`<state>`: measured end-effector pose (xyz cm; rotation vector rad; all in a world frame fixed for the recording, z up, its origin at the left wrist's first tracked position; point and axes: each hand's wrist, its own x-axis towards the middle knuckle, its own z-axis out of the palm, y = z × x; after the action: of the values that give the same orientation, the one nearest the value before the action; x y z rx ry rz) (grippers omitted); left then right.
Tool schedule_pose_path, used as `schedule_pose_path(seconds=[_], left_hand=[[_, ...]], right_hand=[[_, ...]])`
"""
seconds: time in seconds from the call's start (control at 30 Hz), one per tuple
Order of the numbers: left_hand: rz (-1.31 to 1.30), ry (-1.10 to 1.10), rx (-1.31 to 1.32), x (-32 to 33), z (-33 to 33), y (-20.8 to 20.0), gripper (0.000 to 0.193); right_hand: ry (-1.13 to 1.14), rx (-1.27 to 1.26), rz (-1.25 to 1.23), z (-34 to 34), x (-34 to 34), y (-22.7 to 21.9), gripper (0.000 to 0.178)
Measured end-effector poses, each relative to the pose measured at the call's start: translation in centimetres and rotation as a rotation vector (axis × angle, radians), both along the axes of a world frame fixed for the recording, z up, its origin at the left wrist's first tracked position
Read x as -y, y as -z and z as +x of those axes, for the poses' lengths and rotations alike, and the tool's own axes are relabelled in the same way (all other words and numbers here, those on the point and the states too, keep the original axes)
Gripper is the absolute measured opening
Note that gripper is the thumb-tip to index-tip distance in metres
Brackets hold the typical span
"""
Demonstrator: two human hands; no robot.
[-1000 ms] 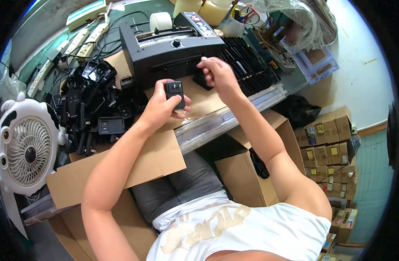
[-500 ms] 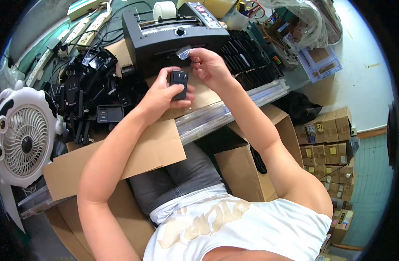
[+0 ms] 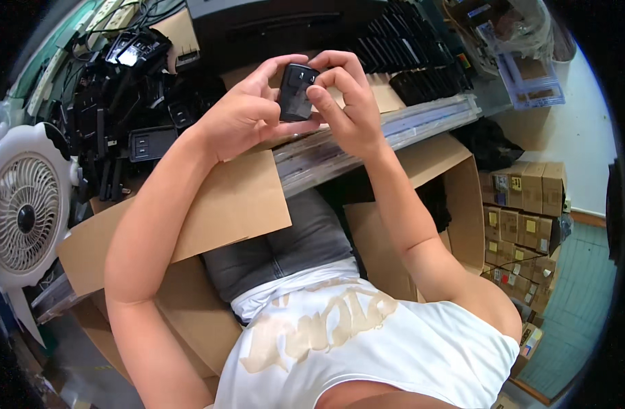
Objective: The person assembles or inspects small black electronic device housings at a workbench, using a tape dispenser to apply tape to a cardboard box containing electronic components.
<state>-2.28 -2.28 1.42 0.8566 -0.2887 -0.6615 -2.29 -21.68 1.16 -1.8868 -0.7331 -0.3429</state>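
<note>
A small black power adapter [image 3: 293,85] is held up in front of the dark machine, its pronged face turned toward me. My left hand [image 3: 241,112] grips it from the left, fingers curled round its edges. On the other side, my right hand [image 3: 350,102] has thumb and fingertips pressed together at the adapter's right edge. A greyish, shiny patch shows on the adapter's lower face; it may be the label, but its edges are hard to make out. The dark label dispenser [image 3: 265,31] stands just beyond both hands, partly out of the picture.
Black adapters [image 3: 132,102] lie heaped at the left, near a white fan [image 3: 26,211]. Rows of black adapters [image 3: 411,44] line the right. A cardboard flap [image 3: 237,204] lies under my left forearm, and an open carton [image 3: 462,184] is below my right. Small boxes [image 3: 524,187] are stacked farther right.
My right hand has brought the small shiny label from the dispenser down to the adapter, and both hands now meet there. The view has tilted, so the dispenser sits higher.
</note>
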Motion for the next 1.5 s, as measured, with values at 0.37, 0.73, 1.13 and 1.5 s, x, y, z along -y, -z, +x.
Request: schedule_pose_path(seconds=[0.37, 0.73, 1.13, 1.5], left_hand=[[0.052, -0.027, 0.014, -0.2, -0.3, -0.3, 0.081], [0.112, -0.029, 0.032, 0.2, -0.4, -0.5, 0.066], [0.097, -0.052, 0.057, 0.5, -0.4, -0.5, 0.065], [0.106, -0.074, 0.145, 1.6, -1.0, -0.2, 0.074]], right_hand=[[0.054, 0.14, -0.153, 0.1, -0.4, 0.8, 0.008], [0.095, 0.16, -0.203, 0.1, -0.4, 0.5, 0.011], [0.005, -0.182, 0.095, 0.2, -0.6, 0.3, 0.04], [-0.213, -0.62, 0.278, 0.8, 0.3, -0.1, 0.06]])
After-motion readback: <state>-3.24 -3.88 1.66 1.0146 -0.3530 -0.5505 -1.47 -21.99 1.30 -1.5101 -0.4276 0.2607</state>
